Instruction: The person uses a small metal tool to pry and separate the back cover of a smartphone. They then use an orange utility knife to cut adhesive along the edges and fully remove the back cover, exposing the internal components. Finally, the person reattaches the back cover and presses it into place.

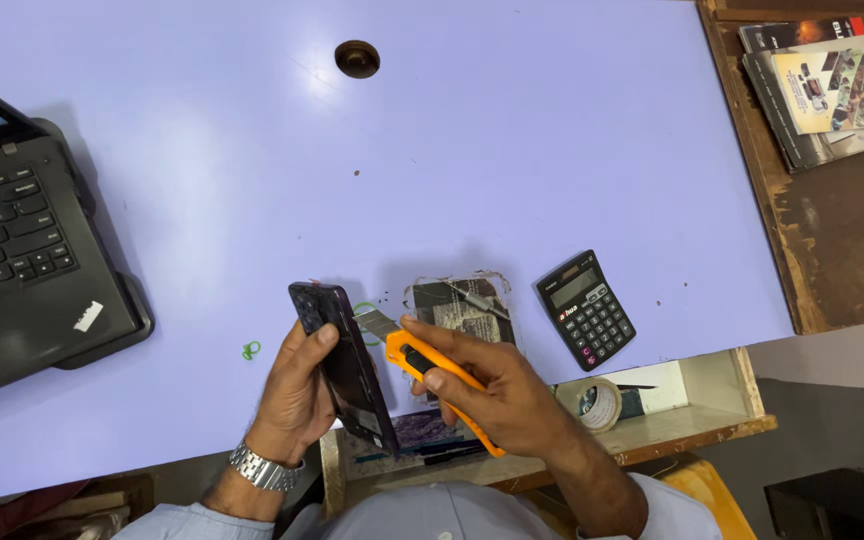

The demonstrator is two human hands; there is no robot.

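At the far left a black laptop point(22, 250) sits open on the pale purple table point(512, 150), and a small green loop point(251, 350) lies near the table's front edge. The left hand point(297, 395) (a metal watch point(262, 468) on its wrist) is wrapped around a dark phone point(344, 365), holding it tilted on its edge above the table's front edge. The right hand point(497, 390) grips an orange utility knife point(439, 385), its blade extended and the tip touching the phone's side. The phone looks to be in one piece, so the prying seems barely begun. Behind the hands lies a flat dark panel point(462, 305), then a black calculator point(585, 308), a tape roll point(597, 402) in the open drawer, and magazines point(822, 85) far right.
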